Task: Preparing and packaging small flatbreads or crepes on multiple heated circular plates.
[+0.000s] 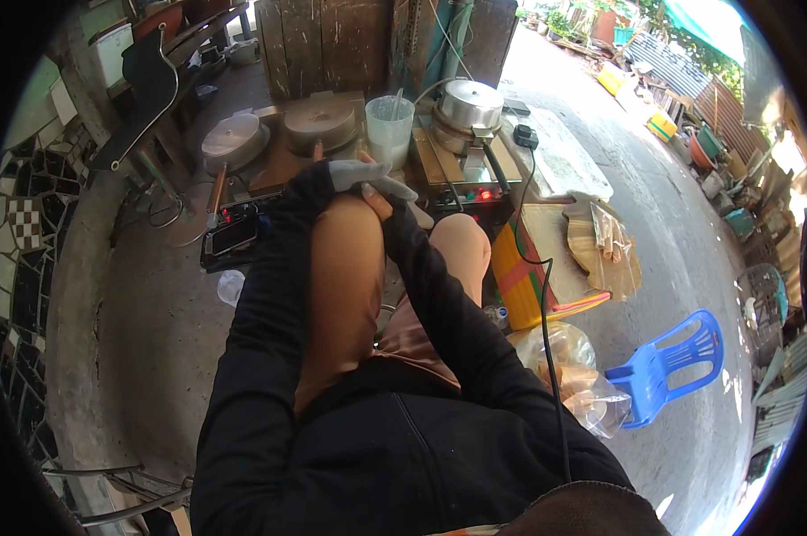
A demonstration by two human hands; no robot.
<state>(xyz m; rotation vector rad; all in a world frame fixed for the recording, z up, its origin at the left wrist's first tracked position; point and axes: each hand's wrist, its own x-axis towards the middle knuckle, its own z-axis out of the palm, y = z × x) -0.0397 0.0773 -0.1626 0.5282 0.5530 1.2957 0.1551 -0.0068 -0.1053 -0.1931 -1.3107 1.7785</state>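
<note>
My two hands come together on top of my left knee. A grey glove covers my left hand (354,175), with its fingers stretched toward the right. My right hand (378,200) is closed against the glove, its bare fingertips showing; some of its fingers are hidden. Beyond the knee stands a translucent plastic jug (390,134) with pale liquid and a utensil in it. Round metal pans with long handles sit in a row: one at left (234,140), a brownish middle pan (319,123), and a shiny pan (471,105) at right.
Red lights glow on the cooker (484,198) under the right pan. A phone (234,236) lies at front left. Right of my knees is a yellow and red box (542,241) with wrapped rolls (611,239) on it. A black cable (546,313), plastic bag (564,353) and blue chair (667,362) are near.
</note>
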